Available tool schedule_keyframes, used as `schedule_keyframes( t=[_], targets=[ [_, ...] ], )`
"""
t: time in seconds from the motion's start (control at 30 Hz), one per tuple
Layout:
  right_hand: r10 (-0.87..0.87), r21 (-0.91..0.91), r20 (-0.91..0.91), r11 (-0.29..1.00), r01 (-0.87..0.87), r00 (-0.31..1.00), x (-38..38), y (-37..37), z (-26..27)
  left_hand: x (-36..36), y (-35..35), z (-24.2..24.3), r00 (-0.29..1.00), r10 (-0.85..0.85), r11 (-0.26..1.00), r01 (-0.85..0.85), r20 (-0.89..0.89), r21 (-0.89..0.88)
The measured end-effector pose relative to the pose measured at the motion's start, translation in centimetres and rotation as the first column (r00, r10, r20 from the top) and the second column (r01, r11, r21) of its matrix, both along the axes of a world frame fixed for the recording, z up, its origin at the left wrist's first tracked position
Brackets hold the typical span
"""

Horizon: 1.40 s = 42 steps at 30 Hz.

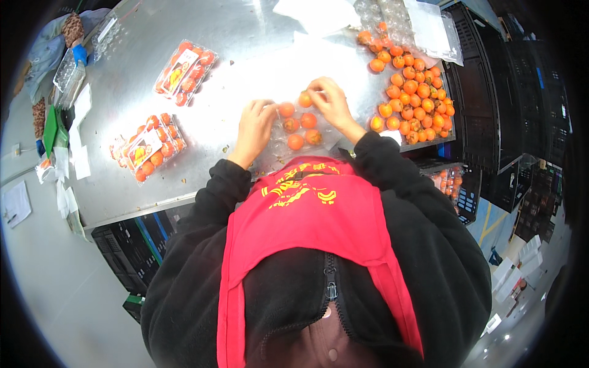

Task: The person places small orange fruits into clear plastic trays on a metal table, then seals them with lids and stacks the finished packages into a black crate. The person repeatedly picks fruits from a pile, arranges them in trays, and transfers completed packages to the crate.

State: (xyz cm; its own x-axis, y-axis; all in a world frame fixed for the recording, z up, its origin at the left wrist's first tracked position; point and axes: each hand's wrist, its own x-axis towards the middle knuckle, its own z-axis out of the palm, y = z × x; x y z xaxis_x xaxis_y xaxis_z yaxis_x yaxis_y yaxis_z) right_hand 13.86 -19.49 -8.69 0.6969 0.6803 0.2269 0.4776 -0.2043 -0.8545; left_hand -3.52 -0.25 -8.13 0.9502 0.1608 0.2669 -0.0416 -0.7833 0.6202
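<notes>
A clear plastic box (300,130) holding several small orange persimmons (308,120) lies before me on the metal table. At its far right corner, my right hand (332,102) grips one persimmon (304,99) between thumb and fingers. My left hand (256,129) is at the box's left side, its bent fingertips on the rim beside another fruit. Glare washes out part of the box's edge. To the right, a large heap of loose persimmons (415,101) spreads along the table's end.
Two filled, labelled packs, one farther off (186,72) and one nearer (149,147), lie on the left. Clear empty containers (384,18) are at the back right. Black crates (474,83) stand beyond the table's right end. At the far left, another person's blue-gloved hand (79,54) is near plastic containers.
</notes>
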Motion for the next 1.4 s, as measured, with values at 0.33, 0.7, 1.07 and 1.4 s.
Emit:
schedule_keyframes(
  t=[0.33, 0.7, 1.07, 1.4],
  targets=[
    [-0.025, 0.024, -0.813, 0.997, 0.077, 0.581, 0.6, -2.1, 3.0, -0.5, -3.5, 1.0, 0.969, -0.232, 0.900, 0.247, -0.085, 0.360],
    [0.316, -0.541, 0.150, 0.819, -0.190, 0.937, -1.4, 0.3, 3.8, -1.6, -6.2, 0.5, 0.992, -0.079, 0.899, 0.113, -0.096, 0.424],
    [0.381, -0.521, 0.285, 0.832, -0.192, 0.879, -2.9, -1.5, 4.4, -3.7, -3.3, -1.0, 0.998, -0.063, 0.990, 0.060, 0.016, 0.125],
    [0.326, -0.572, 0.415, 0.819, -0.035, 0.849, -4.5, -1.7, 2.6, -0.7, -5.6, 0.8, 0.999, -0.032, 0.962, 0.041, -0.037, 0.271]
  ],
)
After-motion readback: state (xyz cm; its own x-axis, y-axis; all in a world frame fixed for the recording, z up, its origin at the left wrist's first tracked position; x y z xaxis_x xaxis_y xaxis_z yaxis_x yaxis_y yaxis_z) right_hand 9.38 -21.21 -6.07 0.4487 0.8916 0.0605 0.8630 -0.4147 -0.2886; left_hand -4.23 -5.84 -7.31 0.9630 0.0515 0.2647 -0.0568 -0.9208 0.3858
